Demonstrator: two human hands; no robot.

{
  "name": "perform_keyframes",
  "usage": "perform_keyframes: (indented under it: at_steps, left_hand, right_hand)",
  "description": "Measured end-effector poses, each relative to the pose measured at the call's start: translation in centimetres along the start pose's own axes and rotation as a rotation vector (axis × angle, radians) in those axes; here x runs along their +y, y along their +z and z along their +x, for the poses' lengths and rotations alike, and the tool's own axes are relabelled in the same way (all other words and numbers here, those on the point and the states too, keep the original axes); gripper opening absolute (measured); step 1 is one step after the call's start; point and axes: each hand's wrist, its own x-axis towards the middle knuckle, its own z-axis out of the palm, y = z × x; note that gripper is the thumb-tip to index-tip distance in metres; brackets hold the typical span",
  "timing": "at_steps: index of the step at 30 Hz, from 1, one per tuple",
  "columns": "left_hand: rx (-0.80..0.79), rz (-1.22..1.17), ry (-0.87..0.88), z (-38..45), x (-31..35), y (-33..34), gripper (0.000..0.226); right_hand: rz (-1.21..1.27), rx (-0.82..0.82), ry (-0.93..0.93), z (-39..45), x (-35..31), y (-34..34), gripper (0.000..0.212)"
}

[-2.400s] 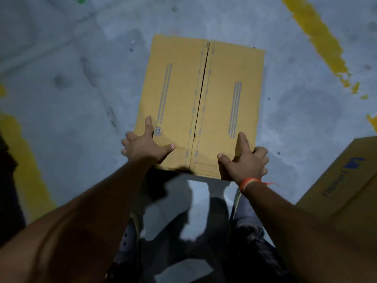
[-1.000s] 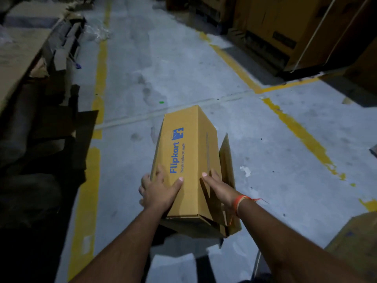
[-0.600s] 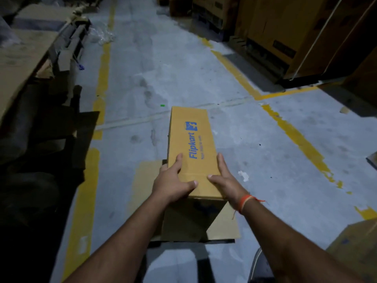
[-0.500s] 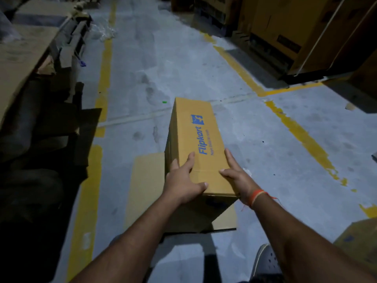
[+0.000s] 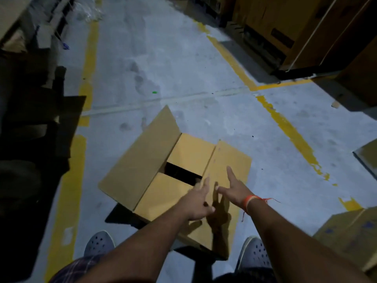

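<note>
A cardboard box (image 5: 142, 160) sits on the grey concrete floor (image 5: 183, 58) just ahead of a person's two shoes (image 5: 99, 243), its top half open. The long flap on its 9 o'clock side stands tilted up and outward, while the 3 o'clock flap lies lowered over the top. Two short inner flaps are folded in, and the slot between them is black, so its contents cannot be made out. The left hand (image 5: 199, 202), motion-blurred, and the right hand (image 5: 232, 189), with an orange thread at the wrist, reach over the lowered flap with fingers straight and spread, gripping nothing. Bare floor runs from the box towards 12 o'clock, bounded by yellow lines (image 5: 285, 123). Stacked cartons (image 5: 285, 21) close the 2 o'clock corner, a dark heap (image 5: 30, 119) fills 9 o'clock, and another box (image 5: 346, 229) stands near at 4 o'clock.
</note>
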Motion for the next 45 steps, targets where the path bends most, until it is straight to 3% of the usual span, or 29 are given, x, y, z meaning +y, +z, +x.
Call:
perform_keyframes:
  at_steps: [4,8,16,21,29,37,41,45]
  left_hand:
    - [0.181,0.243,-0.165,0.5,-3.0,-3.0,0.096]
    - [0.225,0.372,-0.249,0.9,-6.2,-5.2,0.094]
    - [0.347,0.423,-0.364,3.3,-10.6,-6.3,0.096]
    - [0.220,0.318,-0.475,5.2,-14.1,-5.7,0.096]
    - [-0.003,0.133,-0.456,7.8,-15.8,-4.6,0.091]
    - [-0.003,0.141,-0.495,7.5,-15.4,-4.3,0.085]
    - [-0.010,0.086,-0.487,6.4,-14.2,-3.8,0.080]
    - [-0.057,0.034,-0.506,5.4,-13.5,-1.8,0.082]
  right_hand:
    - [-0.184,-0.068,0.012,0.8,0.7,2.3,0.090]
    - [-0.314,-0.119,-0.055,1.9,-0.4,4.2,0.083]
    - [-0.473,-0.066,-0.195,5.2,-3.9,8.7,0.082]
    - [-0.540,-0.024,-0.095,6.7,-4.2,11.4,0.079]
    - [-0.461,-0.047,0.155,8.9,-1.5,11.6,0.074]
    - [-0.529,0.019,0.102,8.9,-1.2,10.6,0.063]
    - [-0.458,0.061,0.140,6.7,-1.4,8.2,0.069]
    - [-0.398,0.073,0.114,5.2,0.6,6.1,0.061]
